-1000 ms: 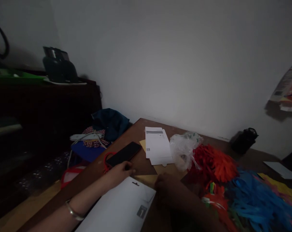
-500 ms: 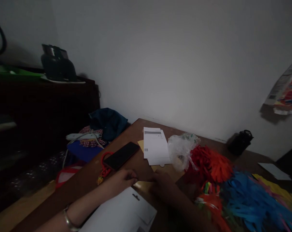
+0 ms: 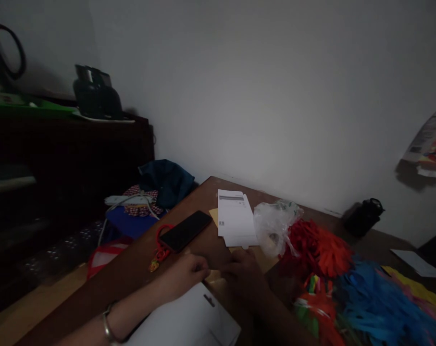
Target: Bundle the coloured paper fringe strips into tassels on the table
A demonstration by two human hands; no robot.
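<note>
Near the table's front edge my left hand (image 3: pixel 189 274), with a silver bangle at the wrist, has its fingers closed on the edge of a shiny gold-tan sheet (image 3: pixel 216 278). My right hand (image 3: pixel 243 276), dim in shadow, has its fingers bent over the same sheet from the right; their tips are partly hidden. In front of the left forearm lies a white flat packet (image 3: pixel 185 319) with a slotted hang hole, cut off by the lower frame edge. Beyond the hands, white printed cards (image 3: pixel 236 218) rest on tan paper (image 3: pixel 266 259).
A black phone (image 3: pixel 185 230) with a red cord (image 3: pixel 162 251) lies to the left. A clear plastic bag (image 3: pixel 273 223), red-orange tassels (image 3: pixel 318 245) and blue strips (image 3: pixel 376 298) cover the right side. A black object (image 3: pixel 364 217) stands by the wall (image 3: pixel 257 96).
My right hand has come a little closer to my left, narrowing the gap over the sheet. The whole view has shifted slightly to the left.
</note>
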